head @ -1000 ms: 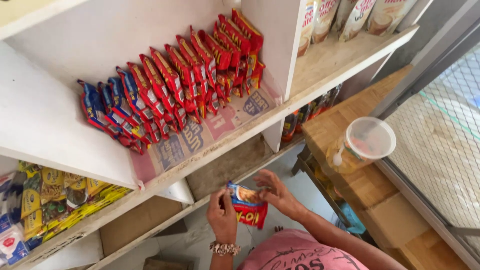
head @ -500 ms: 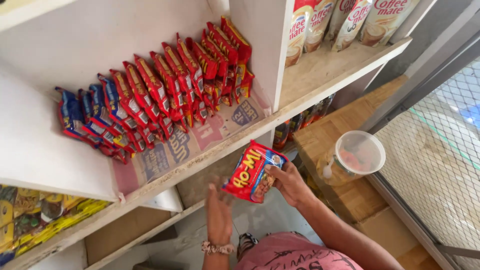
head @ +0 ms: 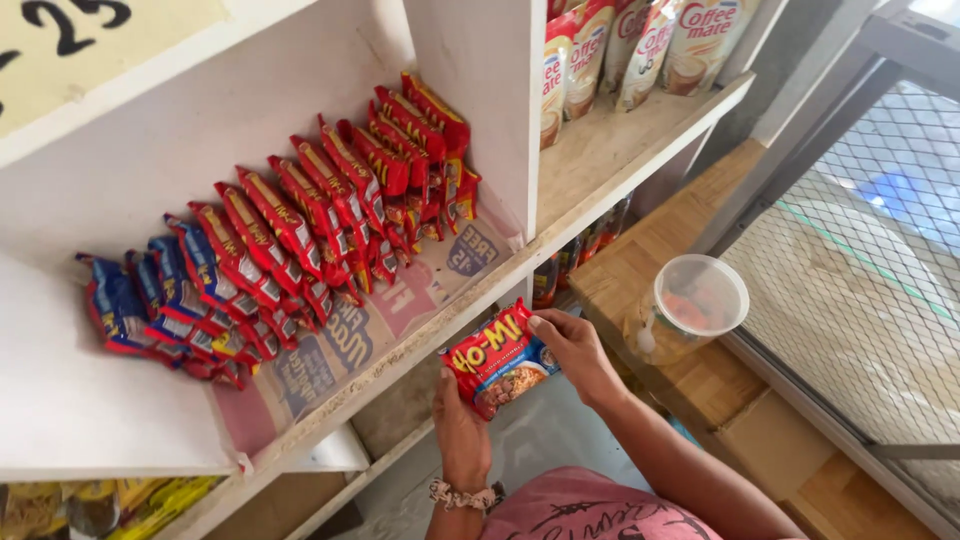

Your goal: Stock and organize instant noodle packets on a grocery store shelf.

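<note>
Where the front edge of the white shelf [head: 400,365] runs down to the left, a red noodle packet [head: 500,358] held just below and in front of that edge, tilted, picture side up. Left hand [head: 462,432] under the packet's lower left corner, fingers closed on it from beneath, a beaded bracelet [head: 462,494] at the wrist. Right hand [head: 570,350] on the packet's right end, thumb on top and fingers curled behind, so both hands clamped on the one packet, close together with only the packet between them. Above the packet, on the shelf board, a slanting row of red packets [head: 350,190] standing on edge and leaning on one another, running up toward the white upright divider [head: 480,100]. To the left of the red ones, in the same row, several blue packets [head: 160,300], farther from the packet in hand. Under the row, a flattened sheet of printed cardboard [head: 350,335] lining the board, reaching the shelf edge just beside the held packet. Beyond the divider, up and to the right of the packet, a few cream pouches [head: 640,45] standing upright on the next section of shelf. To the right of the packet, past the right hand, a clear plastic tub [head: 690,305] on a wooden bench [head: 700,390]. Below the packet, a pink shirt [head: 590,510]. Far lower left, under the shelf, yellow packets [head: 150,500], blurred.
</note>
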